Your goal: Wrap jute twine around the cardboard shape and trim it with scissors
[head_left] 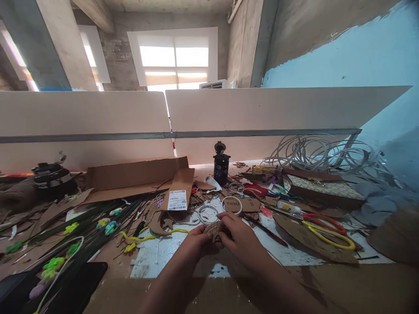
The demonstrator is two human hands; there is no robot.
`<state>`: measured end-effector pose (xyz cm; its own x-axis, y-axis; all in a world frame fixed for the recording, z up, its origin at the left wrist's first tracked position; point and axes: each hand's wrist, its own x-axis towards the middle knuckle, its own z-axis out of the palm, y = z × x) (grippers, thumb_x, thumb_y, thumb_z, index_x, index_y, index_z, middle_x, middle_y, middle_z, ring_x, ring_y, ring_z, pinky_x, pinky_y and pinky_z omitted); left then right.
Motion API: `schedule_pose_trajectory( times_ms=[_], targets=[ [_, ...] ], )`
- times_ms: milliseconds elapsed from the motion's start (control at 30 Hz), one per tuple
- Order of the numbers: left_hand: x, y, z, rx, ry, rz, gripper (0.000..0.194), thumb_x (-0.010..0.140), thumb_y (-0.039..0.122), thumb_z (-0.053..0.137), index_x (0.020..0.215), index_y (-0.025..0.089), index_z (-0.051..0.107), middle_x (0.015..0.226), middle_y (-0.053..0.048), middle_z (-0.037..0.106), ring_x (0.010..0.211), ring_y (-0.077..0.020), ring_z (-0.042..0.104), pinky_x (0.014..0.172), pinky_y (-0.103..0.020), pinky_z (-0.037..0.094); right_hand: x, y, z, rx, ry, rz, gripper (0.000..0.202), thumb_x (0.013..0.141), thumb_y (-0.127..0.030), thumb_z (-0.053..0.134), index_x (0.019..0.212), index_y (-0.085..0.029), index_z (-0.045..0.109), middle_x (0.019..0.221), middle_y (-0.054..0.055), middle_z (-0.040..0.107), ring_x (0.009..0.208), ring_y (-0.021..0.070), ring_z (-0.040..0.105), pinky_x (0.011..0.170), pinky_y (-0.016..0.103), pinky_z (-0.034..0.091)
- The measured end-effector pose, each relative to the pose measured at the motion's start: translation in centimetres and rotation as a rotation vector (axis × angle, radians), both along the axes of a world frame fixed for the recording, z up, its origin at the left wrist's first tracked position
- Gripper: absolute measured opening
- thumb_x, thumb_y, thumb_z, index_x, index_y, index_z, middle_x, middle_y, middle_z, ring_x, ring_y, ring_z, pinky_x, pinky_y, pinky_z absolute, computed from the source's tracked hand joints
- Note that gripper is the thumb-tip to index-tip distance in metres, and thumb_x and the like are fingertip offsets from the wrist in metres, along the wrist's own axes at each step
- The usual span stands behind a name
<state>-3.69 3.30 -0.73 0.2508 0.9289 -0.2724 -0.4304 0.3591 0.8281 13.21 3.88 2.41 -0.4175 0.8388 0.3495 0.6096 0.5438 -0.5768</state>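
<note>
Both hands meet low in the middle of the head view around a small bundle of brown twine-like cord. My left hand pinches its left side. On the other side, my right hand has its fingers bent over the cord. Part of the bundle is hidden by the fingers. Just beyond the fingertips lie two pale rings: one ring on the white surface, the other ring partly over a printed cardboard piece.
An open cardboard box stands behind to the left, a black lidded cup behind centre. Dark stems with yarn flowers lie left, near a black phone. Red-and-yellow-handled scissors, a handbag and coiled tubing are right.
</note>
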Motion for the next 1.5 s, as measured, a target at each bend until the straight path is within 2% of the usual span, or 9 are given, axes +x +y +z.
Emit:
schedule_pose_trajectory(
  times_ms=[133,333,467,600,733,1000,1200,1333,1500],
  targets=[
    [-0.1,-0.1,-0.2,0.062,0.092,-0.006,0.044,0.059,0.031,0.088,0.095,0.016,0.067,0.089,-0.008,0.073,0.075,-0.0210,0.068,0.073,-0.032,0.048,0.0,-0.1,0.1,-0.004,-0.010,0.008,0.020,0.082,-0.003,0.052,0.084,-0.022,0.052,0.121,0.011,0.064,0.112,0.0259,0.062,0.094,0.039,0.048],
    [0.1,0.2,-0.9,0.167,0.097,0.030,0.047,0.054,0.032,0.094,0.089,0.016,0.067,0.085,-0.006,0.070,0.074,-0.0186,0.065,0.074,-0.030,0.050,-0.1,0.1,0.1,-0.019,0.018,0.024,0.020,0.082,-0.003,0.051,0.088,-0.022,0.052,0.121,0.011,0.063,0.112,0.0253,0.060,0.095,0.039,0.046],
    [0.3,0.0,-0.1,0.149,0.122,0.033,0.042,0.057,0.030,0.092,0.088,0.016,0.067,0.084,-0.006,0.070,0.073,-0.0191,0.066,0.076,-0.032,0.051,0.1,0.3,0.2,-0.034,0.045,0.023,0.018,0.081,-0.004,0.052,0.084,-0.022,0.051,0.115,0.009,0.064,0.105,0.0241,0.061,0.089,0.036,0.047],
    [0.3,-0.4,0.9,0.141,0.156,0.023,0.040,0.058,0.031,0.091,0.087,0.017,0.068,0.088,-0.007,0.070,0.075,-0.0200,0.067,0.079,-0.035,0.053,0.3,0.7,0.4,-0.093,0.095,0.015,0.019,0.078,-0.006,0.056,0.088,-0.022,0.056,0.095,0.004,0.066,0.089,0.0216,0.062,0.077,0.031,0.046],
    [0.4,-0.3,1.0,0.142,0.168,0.021,0.039,0.054,0.031,0.092,0.082,0.018,0.067,0.084,-0.006,0.070,0.071,-0.0191,0.065,0.077,-0.035,0.054,0.3,0.8,0.3,-0.162,0.146,0.002,0.017,0.077,-0.009,0.058,0.088,-0.022,0.059,0.088,0.002,0.067,0.084,0.0209,0.062,0.072,0.029,0.044],
    [0.5,-0.2,0.2,0.182,0.138,0.017,0.037,0.057,0.031,0.088,0.084,0.018,0.067,0.083,-0.004,0.069,0.067,-0.0168,0.064,0.073,-0.032,0.051,0.6,1.2,-0.2,-0.233,0.189,0.000,0.024,0.071,-0.009,0.057,0.092,-0.021,0.057,0.092,0.004,0.068,0.087,0.0226,0.063,0.074,0.030,0.043],
    [0.2,-0.2,0.4,0.102,0.183,-0.026,0.036,0.061,0.029,0.082,0.090,0.020,0.063,0.084,-0.004,0.070,0.070,-0.0189,0.068,0.075,-0.033,0.050,0.8,1.2,-0.1,-0.228,0.195,-0.008,0.024,0.072,-0.011,0.057,0.093,-0.022,0.056,0.095,0.004,0.068,0.091,0.0234,0.062,0.076,0.030,0.043],
    [0.2,-0.4,0.1,0.195,0.293,-0.048,0.038,0.065,0.026,0.079,0.098,0.019,0.061,0.083,-0.003,0.069,0.068,-0.0171,0.065,0.065,-0.028,0.047,1.0,1.3,-0.2,-0.215,0.185,0.002,0.023,0.073,-0.010,0.057,0.093,-0.022,0.056,0.095,0.004,0.066,0.091,0.0230,0.061,0.076,0.030,0.042],
    [0.5,-0.6,0.4,0.260,0.370,-0.035,0.037,0.066,0.027,0.077,0.097,0.018,0.058,0.079,0.001,0.063,0.065,-0.0142,0.060,0.063,-0.028,0.047,1.0,1.7,-0.5,-0.236,0.183,0.000,0.022,0.073,-0.009,0.057,0.091,-0.022,0.056,0.094,0.003,0.065,0.088,0.0216,0.061,0.075,0.029,0.042]
  ],
)
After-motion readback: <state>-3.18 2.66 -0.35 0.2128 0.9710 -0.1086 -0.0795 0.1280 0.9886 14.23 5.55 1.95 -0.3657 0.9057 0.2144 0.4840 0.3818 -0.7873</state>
